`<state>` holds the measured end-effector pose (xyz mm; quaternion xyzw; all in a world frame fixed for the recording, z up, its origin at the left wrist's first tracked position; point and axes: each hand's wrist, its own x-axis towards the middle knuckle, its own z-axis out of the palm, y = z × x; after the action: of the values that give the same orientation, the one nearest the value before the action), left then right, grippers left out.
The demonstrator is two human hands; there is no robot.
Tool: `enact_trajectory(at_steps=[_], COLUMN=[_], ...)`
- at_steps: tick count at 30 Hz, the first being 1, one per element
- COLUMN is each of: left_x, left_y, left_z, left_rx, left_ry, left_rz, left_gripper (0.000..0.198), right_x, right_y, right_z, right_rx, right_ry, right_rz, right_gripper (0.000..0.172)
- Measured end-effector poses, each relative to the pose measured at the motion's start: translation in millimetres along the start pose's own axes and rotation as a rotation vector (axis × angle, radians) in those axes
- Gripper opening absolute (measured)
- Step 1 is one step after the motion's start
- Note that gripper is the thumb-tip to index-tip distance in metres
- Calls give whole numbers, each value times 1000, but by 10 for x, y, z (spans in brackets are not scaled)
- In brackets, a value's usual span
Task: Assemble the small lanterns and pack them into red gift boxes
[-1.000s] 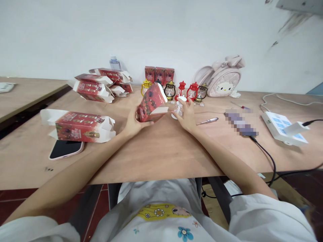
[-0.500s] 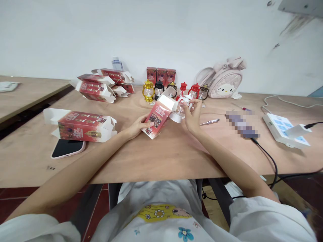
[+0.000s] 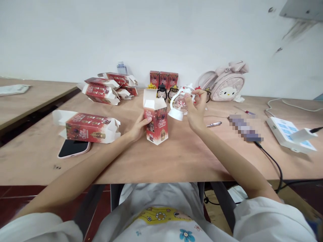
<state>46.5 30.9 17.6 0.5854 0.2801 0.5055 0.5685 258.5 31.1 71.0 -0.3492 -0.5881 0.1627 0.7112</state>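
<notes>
In the middle of the frame, the left hand (image 3: 139, 128) has its fingers and thumb wrapped around a tall red cardboard box with Christmas pictures and white flaps (image 3: 156, 126). The box stands nearly straight, and its top flaps are up. I cannot tell if its bottom touches the brown wooden table (image 3: 156, 164).

Just right of the middle, the right hand (image 3: 195, 111) pinches a white plastic lantern with a clear round belly (image 3: 180, 105) near its top. Its fingers are almost closed, with the lantern between them. The lantern is in the air, tipped a bit, just beside the box.

Behind them, near the upper middle, are a shiny black lantern (image 3: 162, 91) and a dark gold-topped lantern (image 3: 173, 92). A silver pen (image 3: 214, 124) lies right of the right hand. At the left, another red cardboard box on its side (image 3: 87, 128) partly covers a pink-edged black phone (image 3: 73, 149).
</notes>
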Motion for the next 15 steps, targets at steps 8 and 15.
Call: enact_trajectory(at_steps=[8, 15], left_x=[-108, -67], left_y=[157, 222], left_z=[201, 147], left_rx=[340, 455], left_ry=[245, 281], left_rz=[187, 180], left_gripper=[83, 70], right_x=[-126, 65], right_y=[-132, -443], right_z=[115, 326], right_rx=[-51, 204], right_ry=[-79, -199], right_rz=[-48, 92], right_gripper=[38, 40])
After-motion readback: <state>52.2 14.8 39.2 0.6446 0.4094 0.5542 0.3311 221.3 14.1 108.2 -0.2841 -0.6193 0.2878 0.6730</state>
